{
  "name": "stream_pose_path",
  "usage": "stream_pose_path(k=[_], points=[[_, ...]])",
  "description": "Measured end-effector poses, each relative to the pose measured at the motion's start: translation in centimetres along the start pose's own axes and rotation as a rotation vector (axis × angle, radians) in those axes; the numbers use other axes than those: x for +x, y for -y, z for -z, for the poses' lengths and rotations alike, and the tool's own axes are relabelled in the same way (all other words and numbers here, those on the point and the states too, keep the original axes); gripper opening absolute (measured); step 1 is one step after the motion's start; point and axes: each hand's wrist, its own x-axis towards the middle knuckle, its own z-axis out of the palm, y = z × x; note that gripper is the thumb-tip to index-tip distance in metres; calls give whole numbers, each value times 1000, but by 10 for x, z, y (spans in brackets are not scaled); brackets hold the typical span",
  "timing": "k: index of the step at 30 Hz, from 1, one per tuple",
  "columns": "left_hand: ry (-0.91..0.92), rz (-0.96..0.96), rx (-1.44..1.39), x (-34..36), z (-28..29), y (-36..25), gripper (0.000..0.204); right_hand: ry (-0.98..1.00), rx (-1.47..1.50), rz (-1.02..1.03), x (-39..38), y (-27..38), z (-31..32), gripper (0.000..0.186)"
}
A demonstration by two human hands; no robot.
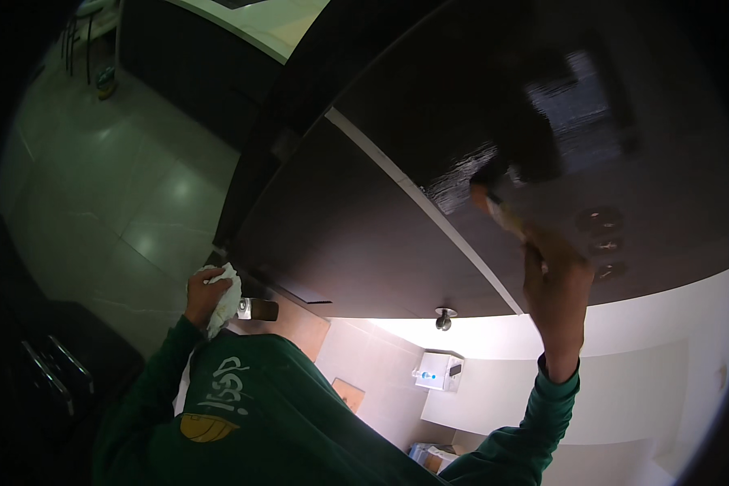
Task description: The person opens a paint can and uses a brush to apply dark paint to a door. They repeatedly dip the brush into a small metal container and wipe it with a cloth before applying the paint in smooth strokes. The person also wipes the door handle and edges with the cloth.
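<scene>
In my right hand (557,271) is a paintbrush (500,212), its handle pinched between closed fingers. Its dark head meets the face of a large dark brown door (381,235), though the bristles are partly lost in shadow. Wet, shiny streaks (462,176) lie just left of the brush, and a larger glossy patch shows higher up. A pale strip (413,190) crosses the door on a slant, left of the brush. Down at my left side, my left hand (205,296) is closed around a crumpled white cloth (228,293).
A round metal knob (444,318) sits by the door's lower edge. Beside the cloth is a metal latch fitting (257,309). A dark counter with a light top (275,40) stands at upper left, above pale floor tiles (170,194). A white box (441,371) is beyond the door.
</scene>
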Motion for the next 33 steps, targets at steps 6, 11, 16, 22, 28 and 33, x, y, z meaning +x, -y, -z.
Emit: stream_pose_path(k=[6,11,16,22,28,33], points=[[76,47,-63,-3,-6,-23,38,35,52,15,-12,6,-33,24],[95,32,-44,11,-8,-13,39,79,-8,30,-5,-4,-47,27],[65,-8,25,17,-5,-8,36,-21,8,-11,-4,3,-31,28],[73,-10,38,17,-18,-3,34,-11,-19,38,-6,-10,-35,27],[92,-13,19,22,-20,-9,34,-205,-189,-37,22,-30,26,20],[95,-12,52,16,-18,-23,35,-292,-174,-182,30,-46,97,25]])
